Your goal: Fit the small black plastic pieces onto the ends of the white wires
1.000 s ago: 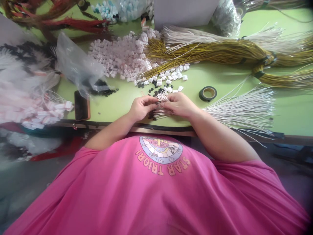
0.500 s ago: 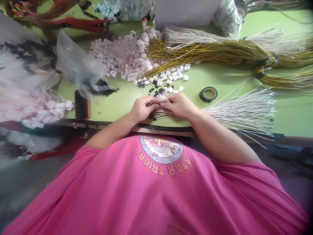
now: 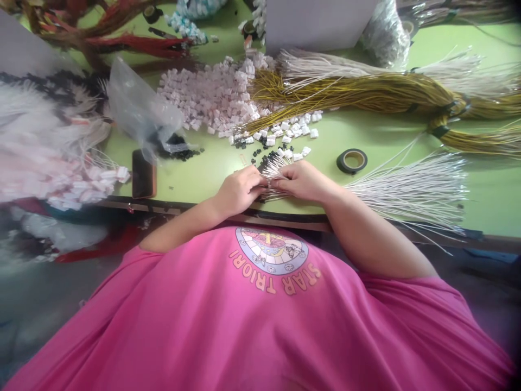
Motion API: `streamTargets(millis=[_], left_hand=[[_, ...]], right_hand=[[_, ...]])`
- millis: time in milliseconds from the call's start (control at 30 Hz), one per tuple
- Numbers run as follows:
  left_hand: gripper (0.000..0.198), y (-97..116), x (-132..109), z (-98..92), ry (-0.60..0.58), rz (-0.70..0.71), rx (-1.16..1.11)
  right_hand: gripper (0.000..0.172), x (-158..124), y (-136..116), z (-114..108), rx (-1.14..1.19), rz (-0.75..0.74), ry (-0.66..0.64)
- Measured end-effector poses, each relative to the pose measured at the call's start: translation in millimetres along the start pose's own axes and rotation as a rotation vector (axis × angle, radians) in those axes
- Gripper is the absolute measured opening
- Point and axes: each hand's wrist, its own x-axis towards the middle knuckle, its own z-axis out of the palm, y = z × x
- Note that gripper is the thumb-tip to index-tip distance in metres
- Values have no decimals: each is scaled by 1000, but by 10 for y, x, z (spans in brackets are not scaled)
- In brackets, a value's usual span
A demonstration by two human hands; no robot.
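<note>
A bundle of thin white wires (image 3: 411, 182) lies along the table's near edge, its left ends fanned out between my hands. My right hand (image 3: 306, 182) is closed round the wires close to those ends, thumb pointing left. From the left, my left hand (image 3: 241, 189) meets them with thumb and fingers pinched together at the wire ends; whatever sits in that pinch is too small to make out. Small black connector pieces (image 3: 257, 153) lie just beyond the fingertips, some partly hidden by the wire ends. White plastic connectors (image 3: 299, 156) are scattered behind them.
Behind the hands spreads a heap of white connectors (image 3: 203, 98), beside a clear plastic bag (image 3: 136, 106). Yellow-brown wires (image 3: 366, 92) stretch across the back right. A black tape roll (image 3: 352, 161) lies right of my hands, a phone (image 3: 143, 174) to the left.
The whole view has shifted slightly. My left fingers have curled in and drawn back a little from the wire tips, leaving more of the fanned ends showing. My right hand keeps its hold.
</note>
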Motion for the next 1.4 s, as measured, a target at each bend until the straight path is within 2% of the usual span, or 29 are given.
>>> streamTargets(millis=[67,133,267,333,400,467,567,667,833,1033,1233,1400], left_hand=[[20,-19,-73,-60,-28,-3,-1],[25,-102,-129,-139,0,-42,-8],[26,-373,-149,-298,110,-253,85],[24,-485,-116,-326,55,-309,126],[21,-554,-75,-310,-17,-319,137],[14,-584,-41,-271,-42,-318,142],[9,-557,-25,-239,-30,-321,117],[8,-438,-21,-264,-14,-369,8],[25,-206,100,-268,26,-349,-361],[31,-192,235,-131,-19,-436,-718],[24,-197,207,-46,70,-435,-736],[26,-169,208,-3,79,-442,-760]], right_hand=[[21,-11,-7,-16,17,-39,28],[17,-22,-28,-36,59,-58,72],[18,-33,-74,-60,148,44,77],[20,-30,-78,-57,146,54,97],[21,-24,-70,-44,146,44,102],[21,-18,-57,-25,162,53,102],[19,-10,-47,8,218,89,130],[17,-5,-56,34,261,103,149],[16,-10,-98,50,289,111,151],[18,-28,-144,41,317,93,168],[22,-13,-153,59,264,88,202],[22,1,-165,73,188,119,202]])
